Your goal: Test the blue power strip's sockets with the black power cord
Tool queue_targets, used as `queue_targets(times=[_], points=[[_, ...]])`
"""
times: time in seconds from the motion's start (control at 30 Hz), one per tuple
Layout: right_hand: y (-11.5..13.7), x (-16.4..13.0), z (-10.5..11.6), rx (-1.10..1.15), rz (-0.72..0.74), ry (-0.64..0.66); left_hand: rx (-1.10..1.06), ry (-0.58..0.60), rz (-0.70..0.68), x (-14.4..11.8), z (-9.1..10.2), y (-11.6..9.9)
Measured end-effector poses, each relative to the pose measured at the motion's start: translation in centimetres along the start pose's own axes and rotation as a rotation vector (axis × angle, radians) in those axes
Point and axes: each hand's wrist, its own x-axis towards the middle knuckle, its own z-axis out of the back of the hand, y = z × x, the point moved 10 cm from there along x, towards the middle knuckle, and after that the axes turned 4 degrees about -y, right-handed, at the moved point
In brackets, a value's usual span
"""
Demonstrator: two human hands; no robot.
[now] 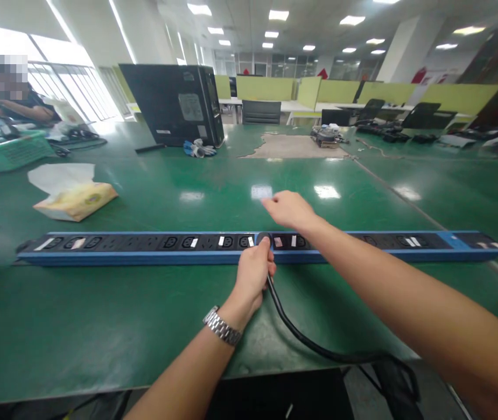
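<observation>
Left hand [254,269]: my fingers are curled tight round a black plug [263,239], pressed at a socket near the middle of the power strip [144,249]; a metal-link watch [223,326] sits on that wrist.
Right hand [290,209]: it rests on the far edge of the power strip, just right of the plug, fingers loosely bent and holding nothing I can make out.
Cable [301,335]: one thick, smooth black cord, running from the plug back over the near edge of the tabletop [100,326].
Power strip: one long, flat bar, blue casing with a black face, lying crosswise; a row of sockets, several with small white labels, too many blurred to count.
Tabletop: glossy green mat, reflecting the ceiling lights.
Tissue pack [76,200]: one soft yellow pack, beyond the left end of the power strip, with a white sheet standing out of it.
Basket [8,151]: one green slatted basket, far left of the power strip; contents unclear.
Computer case [174,105]: one black box, upright, well behind the power strip.
Another person [21,108]: seated behind the basket.
</observation>
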Motion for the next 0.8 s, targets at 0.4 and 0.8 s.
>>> queue_targets(times=[0.4, 0.8], points=[[6.1, -0.8, -4.7, 0.011, 0.019, 0.071, -0.262, 0.273, 0.175, -0.6, -0.9, 0.9], [-1.6, -1.5, -4.0, -0.06, -0.07, 0.012, -0.246, 0.145, 0.115, -0.6, -0.7, 0.2]])
